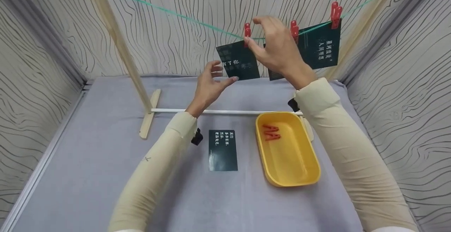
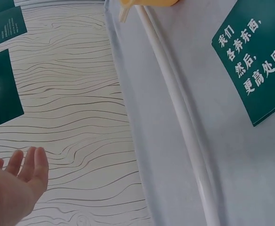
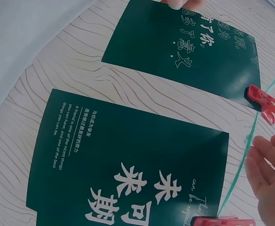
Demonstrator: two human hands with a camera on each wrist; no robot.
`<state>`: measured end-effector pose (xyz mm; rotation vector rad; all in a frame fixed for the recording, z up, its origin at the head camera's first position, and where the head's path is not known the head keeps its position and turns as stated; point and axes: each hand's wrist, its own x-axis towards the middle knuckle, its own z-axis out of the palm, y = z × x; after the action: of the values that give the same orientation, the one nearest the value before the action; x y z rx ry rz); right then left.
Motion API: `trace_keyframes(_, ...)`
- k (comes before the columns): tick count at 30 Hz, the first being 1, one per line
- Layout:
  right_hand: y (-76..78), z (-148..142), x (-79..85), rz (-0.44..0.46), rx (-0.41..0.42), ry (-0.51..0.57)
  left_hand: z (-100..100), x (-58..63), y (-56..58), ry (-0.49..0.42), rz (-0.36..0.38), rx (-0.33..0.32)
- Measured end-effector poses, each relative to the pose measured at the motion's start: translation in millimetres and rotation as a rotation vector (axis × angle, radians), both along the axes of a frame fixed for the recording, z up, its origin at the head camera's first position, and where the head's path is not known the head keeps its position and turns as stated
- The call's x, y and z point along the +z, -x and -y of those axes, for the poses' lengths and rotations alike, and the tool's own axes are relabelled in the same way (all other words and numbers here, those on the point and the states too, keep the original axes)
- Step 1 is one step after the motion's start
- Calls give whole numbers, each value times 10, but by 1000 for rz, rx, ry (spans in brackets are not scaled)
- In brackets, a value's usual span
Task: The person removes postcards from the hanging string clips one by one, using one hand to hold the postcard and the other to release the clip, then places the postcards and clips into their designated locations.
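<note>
A dark green printed card (image 1: 243, 64) hangs tilted from the green line, clipped by a red clothespin (image 1: 247, 34). My right hand (image 1: 278, 45) is at that clothespin, thumb near or touching it, other fingers spread apart. In the right wrist view the thumb is mostly cut off beside the clothespin (image 3: 267, 103). At the card's lower left is my left hand (image 1: 211, 84), with fingers loosely bent and thumb near the bottom edge; contact is unclear. The left wrist view shows the fingers (image 2: 41, 165) below the card (image 2: 1, 89), apart from it.
More green cards (image 1: 322, 50) hang to the right on red clothespins (image 1: 335, 15). A yellow tray (image 1: 289, 165) holds red clothespins (image 1: 271, 132). Another card (image 1: 223, 151) lies on the grey cloth. Wooden posts (image 1: 119, 45) carry the line (image 1: 169, 11); a white bar (image 1: 229, 112) runs along their base.
</note>
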<state>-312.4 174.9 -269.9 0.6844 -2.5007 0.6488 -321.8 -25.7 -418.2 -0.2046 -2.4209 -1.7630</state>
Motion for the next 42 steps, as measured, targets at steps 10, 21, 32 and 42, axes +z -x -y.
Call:
trace_keyframes(10,64,6,-3,-29,22,15,-46,46,67,-4,-38,-64)
trace_keyframes(21,83,30,-31,-23,35,25,-111,78,69,-17,-32,-123)
trace_keyframes(32,116,74,-42,-13,32,23,-133,29,125,-29,6,-113)
trace_keyframes(42,105,113,-11,10,12,42,-138,-2,127,-110,-24,-129)
